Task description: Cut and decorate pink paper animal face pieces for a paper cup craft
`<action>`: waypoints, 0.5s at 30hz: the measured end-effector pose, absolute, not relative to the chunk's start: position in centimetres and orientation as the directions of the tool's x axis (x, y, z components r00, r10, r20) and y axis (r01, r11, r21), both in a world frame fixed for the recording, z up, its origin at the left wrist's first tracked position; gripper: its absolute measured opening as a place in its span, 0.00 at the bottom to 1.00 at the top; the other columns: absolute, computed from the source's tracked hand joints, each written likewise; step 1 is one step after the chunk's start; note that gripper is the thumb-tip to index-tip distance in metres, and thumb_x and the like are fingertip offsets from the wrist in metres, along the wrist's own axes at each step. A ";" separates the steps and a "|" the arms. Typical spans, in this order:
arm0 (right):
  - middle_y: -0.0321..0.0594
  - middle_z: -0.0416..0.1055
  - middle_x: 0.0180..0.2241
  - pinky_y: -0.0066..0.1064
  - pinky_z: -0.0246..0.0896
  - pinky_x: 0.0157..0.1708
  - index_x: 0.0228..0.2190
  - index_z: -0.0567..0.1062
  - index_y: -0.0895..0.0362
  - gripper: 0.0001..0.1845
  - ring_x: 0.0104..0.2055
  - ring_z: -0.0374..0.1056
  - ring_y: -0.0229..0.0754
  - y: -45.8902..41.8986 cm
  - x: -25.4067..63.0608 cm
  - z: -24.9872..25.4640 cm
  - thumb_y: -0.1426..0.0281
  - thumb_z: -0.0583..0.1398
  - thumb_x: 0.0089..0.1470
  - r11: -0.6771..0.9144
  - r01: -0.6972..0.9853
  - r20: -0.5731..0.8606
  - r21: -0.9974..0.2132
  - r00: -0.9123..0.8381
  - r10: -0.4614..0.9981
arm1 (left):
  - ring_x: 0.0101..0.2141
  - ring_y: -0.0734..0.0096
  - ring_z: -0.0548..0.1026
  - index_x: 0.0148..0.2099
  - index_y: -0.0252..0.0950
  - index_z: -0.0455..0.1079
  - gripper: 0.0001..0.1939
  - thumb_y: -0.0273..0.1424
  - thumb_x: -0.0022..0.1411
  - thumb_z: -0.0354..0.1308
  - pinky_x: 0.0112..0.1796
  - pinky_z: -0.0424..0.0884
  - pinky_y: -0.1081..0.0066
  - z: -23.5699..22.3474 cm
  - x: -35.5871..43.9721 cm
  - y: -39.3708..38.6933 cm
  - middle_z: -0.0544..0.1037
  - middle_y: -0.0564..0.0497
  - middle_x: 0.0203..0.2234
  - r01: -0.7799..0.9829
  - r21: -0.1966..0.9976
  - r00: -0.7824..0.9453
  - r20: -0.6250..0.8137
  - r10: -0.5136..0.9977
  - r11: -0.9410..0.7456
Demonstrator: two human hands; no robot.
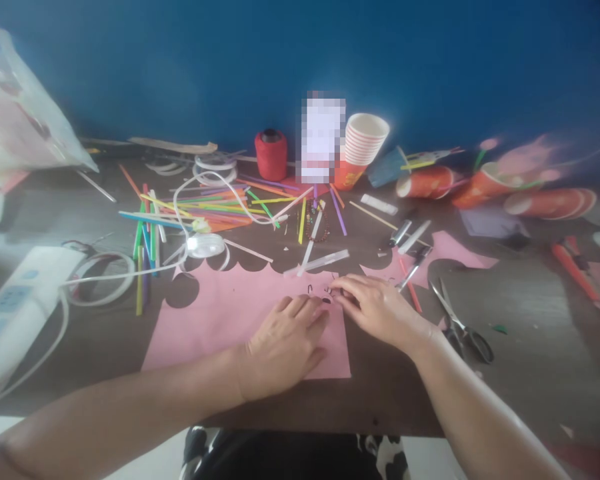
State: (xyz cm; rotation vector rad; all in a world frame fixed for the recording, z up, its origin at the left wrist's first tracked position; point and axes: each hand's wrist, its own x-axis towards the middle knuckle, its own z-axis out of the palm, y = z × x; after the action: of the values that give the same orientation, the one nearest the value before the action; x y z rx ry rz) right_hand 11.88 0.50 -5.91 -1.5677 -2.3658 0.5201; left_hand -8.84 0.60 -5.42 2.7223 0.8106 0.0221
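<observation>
A pink paper sheet [205, 327] with scalloped cut-outs along its far edge lies in front of me. My left hand [290, 343] rests on its right part, palm down with the fingers lying on the paper. Small black curved marks [310, 289] show just beyond those fingertips, beside a dark rounded mark [326, 301]. My right hand [380, 310] reaches in from the right. Its thumb and index finger come together at the marks, near the sheet's far right corner. Whatever they pinch is too small to make out.
Scissors [457, 323] lie right of my right hand, near a pink paper offcut [460, 252]. Colourful sticks [205, 207], a white cable [125, 275] and a power strip [15, 320] occupy the left. Behind stand red thread [271, 157] and stacked paper cups [364, 143].
</observation>
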 end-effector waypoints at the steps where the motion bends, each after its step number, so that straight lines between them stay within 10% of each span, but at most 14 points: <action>1: 0.38 0.71 0.35 0.33 0.63 0.38 0.42 0.71 0.54 0.12 0.36 0.68 0.40 0.5 11.7 -5.9 0.73 0.53 0.58 0.360 0.825 0.037 -0.436 -0.383 0.923 | 0.51 0.53 0.62 0.56 0.31 0.60 0.25 0.36 0.59 0.54 0.49 0.61 0.56 -5.5 -8.8 0.6 0.63 0.41 0.54 0.529 0.287 0.843 -0.071 0.533 -0.799; 15: 0.42 0.62 0.34 0.37 0.62 0.39 0.44 0.74 0.53 0.18 0.38 0.60 0.43 1.2 9.7 -6.5 0.79 0.52 0.56 0.467 0.798 0.123 -0.382 -0.457 0.881 | 0.50 0.52 0.63 0.59 0.33 0.58 0.27 0.38 0.60 0.54 0.47 0.61 0.56 -5.6 -8.8 0.5 0.66 0.42 0.51 0.518 0.291 0.850 -0.074 0.521 -0.804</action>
State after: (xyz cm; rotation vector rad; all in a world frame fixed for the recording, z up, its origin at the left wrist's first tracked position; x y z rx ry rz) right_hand 9.71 1.23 -6.47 -1.4286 -2.4162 0.3902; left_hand -8.78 0.53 -5.62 2.7253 0.7851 0.0133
